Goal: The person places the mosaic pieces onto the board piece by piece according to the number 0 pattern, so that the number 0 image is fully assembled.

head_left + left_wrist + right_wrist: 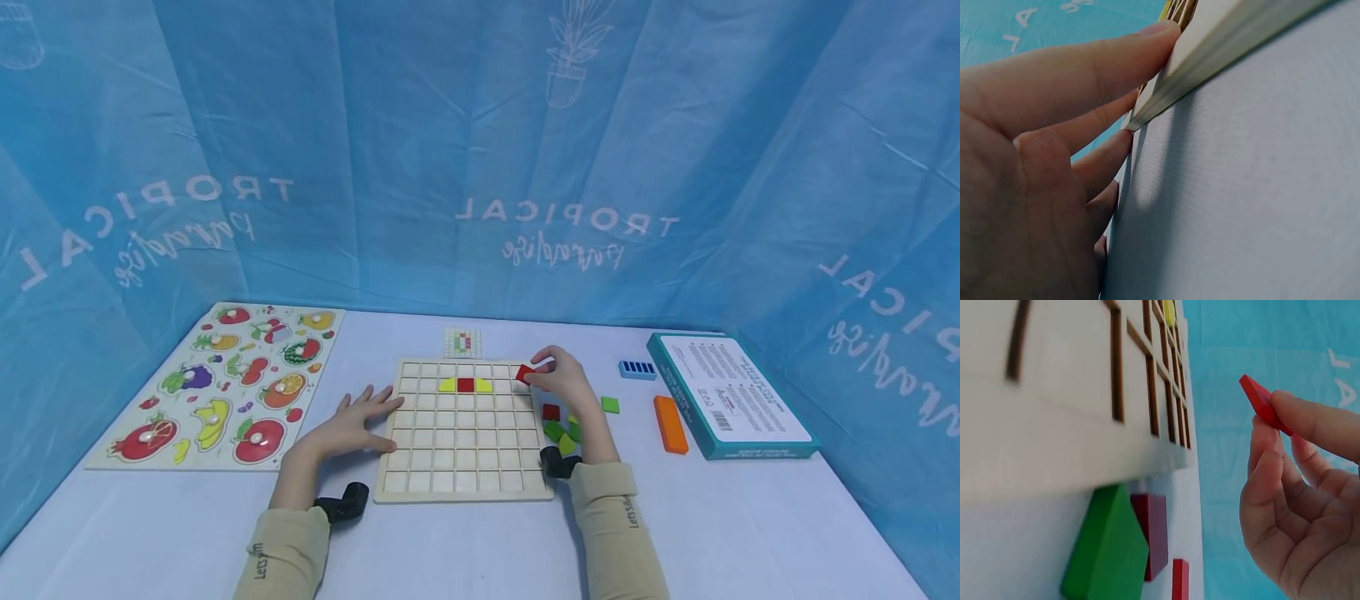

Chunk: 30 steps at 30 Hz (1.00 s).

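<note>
A pale wooden grid board (465, 437) lies on the table. Near its far edge, a red square tile (466, 385) sits in a cell with a yellow piece (447, 385) on either side. Along the board's left edge, my left hand (341, 431) rests with its fingers spread; in the left wrist view the thumb (1116, 59) and fingertips touch that edge. Over the far right corner my right hand (567, 387) pinches another red square tile (524, 373) between thumb and fingers. The right wrist view shows this tile (1263, 403) raised and tilted, off the board.
Right of the board lie a dark red tile (551, 412), green pieces (554, 431), a yellow piece (567, 444) and a green square (611, 405). Farther right are a blue slotted piece (637, 369), an orange block (670, 424) and a teal box (731, 396). A pattern card (452, 343) and fruit puzzle (180, 400) lie nearby.
</note>
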Each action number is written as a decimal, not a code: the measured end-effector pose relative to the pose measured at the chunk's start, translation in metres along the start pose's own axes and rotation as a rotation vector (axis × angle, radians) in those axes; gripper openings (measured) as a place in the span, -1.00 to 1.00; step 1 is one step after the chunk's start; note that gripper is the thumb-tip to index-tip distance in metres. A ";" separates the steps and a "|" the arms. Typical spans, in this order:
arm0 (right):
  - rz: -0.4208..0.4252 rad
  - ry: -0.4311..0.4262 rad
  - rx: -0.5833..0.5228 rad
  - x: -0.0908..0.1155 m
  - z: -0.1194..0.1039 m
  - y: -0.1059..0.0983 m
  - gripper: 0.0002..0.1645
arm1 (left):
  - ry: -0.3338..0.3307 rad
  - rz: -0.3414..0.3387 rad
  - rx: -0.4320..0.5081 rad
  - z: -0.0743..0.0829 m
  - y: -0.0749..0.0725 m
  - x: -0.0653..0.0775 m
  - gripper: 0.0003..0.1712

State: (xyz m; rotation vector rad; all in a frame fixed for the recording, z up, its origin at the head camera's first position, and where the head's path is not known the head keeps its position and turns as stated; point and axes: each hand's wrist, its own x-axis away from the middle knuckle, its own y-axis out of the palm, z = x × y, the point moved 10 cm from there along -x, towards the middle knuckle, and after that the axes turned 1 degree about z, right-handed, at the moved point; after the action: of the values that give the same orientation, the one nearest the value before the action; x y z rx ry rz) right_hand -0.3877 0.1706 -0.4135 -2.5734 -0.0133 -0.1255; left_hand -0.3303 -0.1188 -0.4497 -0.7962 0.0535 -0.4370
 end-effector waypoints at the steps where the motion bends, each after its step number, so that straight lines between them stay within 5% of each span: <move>1: -0.004 -0.003 -0.005 0.000 -0.002 0.002 -0.69 | 0.000 0.001 0.000 0.000 0.000 0.000 -0.09; 16: -0.047 -0.016 -0.003 -0.001 -0.013 0.023 -0.79 | -0.004 0.001 0.015 -0.001 -0.001 0.002 -0.08; 23: -0.070 -0.037 0.037 0.000 -0.022 0.035 -0.83 | 0.054 0.016 0.062 -0.002 -0.001 0.001 -0.07; 30: -0.136 -0.085 0.093 -0.001 -0.027 0.052 -0.92 | 0.004 0.004 -0.004 -0.004 0.001 -0.002 -0.10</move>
State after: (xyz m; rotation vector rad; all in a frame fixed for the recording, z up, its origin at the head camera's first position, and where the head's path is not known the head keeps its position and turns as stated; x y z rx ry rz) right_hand -0.3888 0.1125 -0.4183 -2.4816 -0.2206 -0.0650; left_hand -0.3325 -0.1200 -0.4529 -0.7991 0.0593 -0.4348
